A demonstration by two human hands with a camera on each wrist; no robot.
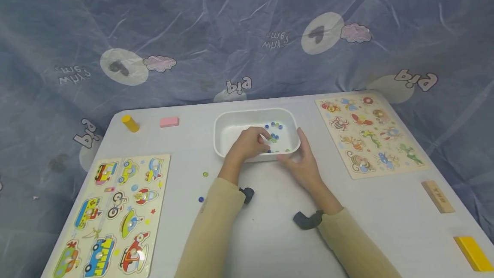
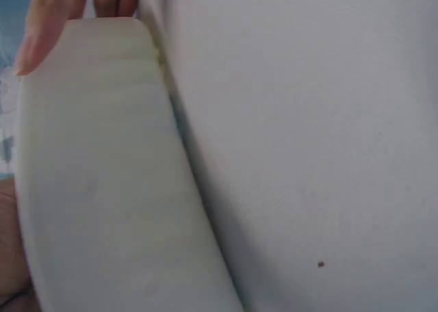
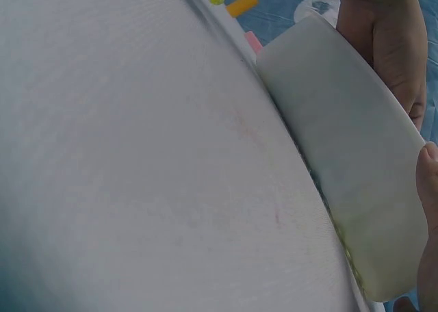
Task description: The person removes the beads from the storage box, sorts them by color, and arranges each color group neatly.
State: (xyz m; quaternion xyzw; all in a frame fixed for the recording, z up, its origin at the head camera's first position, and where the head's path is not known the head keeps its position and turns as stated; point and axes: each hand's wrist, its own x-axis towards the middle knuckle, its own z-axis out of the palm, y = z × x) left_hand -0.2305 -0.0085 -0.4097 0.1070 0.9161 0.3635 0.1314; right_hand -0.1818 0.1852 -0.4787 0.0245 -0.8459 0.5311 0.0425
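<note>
The left hand (image 1: 248, 144) reaches over the near rim of a white tub (image 1: 234, 134) on the tabletop (image 1: 270, 231), its fingers bent down inside; whether they pinch anything cannot be told. Small blue and green glass marbles (image 1: 273, 136) lie in the tub just beside and beyond those fingertips, with a few more close to the near wall. The right hand (image 1: 302, 166) grips the tub's near right corner, thumb at the near rim and fingers along the right end.

Left of the left fingers and nearer the person, a green marble (image 1: 205, 174) and a blue marble (image 1: 201, 199) rest outside the tub. Farther left lies a vehicle puzzle board (image 1: 154, 231); beyond it, a pink block (image 1: 169, 122) and a yellow cylinder (image 1: 130, 123). Right of the right fingers lie an insect puzzle board (image 1: 390, 146), and, nearer the person, a wooden block (image 1: 438, 196) and a yellow block (image 1: 474, 253).
</note>
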